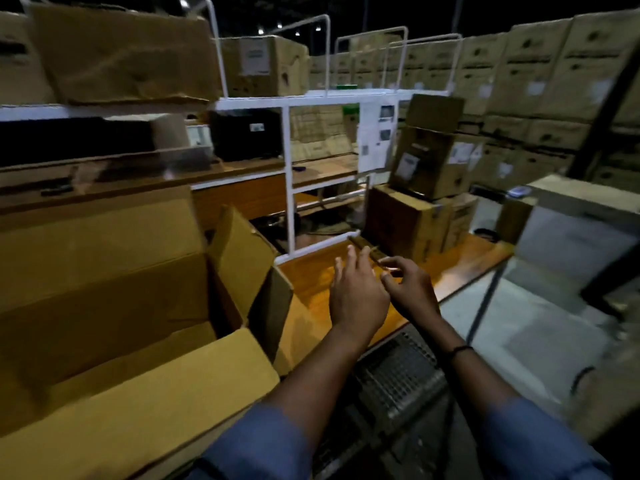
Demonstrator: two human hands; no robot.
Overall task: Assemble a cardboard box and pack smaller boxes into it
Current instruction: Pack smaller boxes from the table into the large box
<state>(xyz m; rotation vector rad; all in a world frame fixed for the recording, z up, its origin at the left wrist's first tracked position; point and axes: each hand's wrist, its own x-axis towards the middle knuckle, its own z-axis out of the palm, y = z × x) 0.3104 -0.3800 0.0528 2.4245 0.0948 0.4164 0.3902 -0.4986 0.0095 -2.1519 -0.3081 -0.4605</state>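
A large open cardboard box (114, 306) stands on the left of the orange table (311, 299), its flaps raised and its inside in shadow. Both my hands are stretched out over the table to the right of the box. My left hand (356, 296) has its fingers spread and holds nothing. My right hand (410, 289) is beside it with bent fingers, and its fingertips reach the near end of a small dark oblong object (363, 247) lying by the foot of the shelf. Motion blur hides whether the fingers grip that object.
A white-framed shelf rack (289, 174) rises behind the table with boxes and a black device on it. Stacked brown cartons (426, 188) sit at the table's far right end. Walls of cartons (536, 81) fill the background. A metal grid (398, 375) lies below the table edge.
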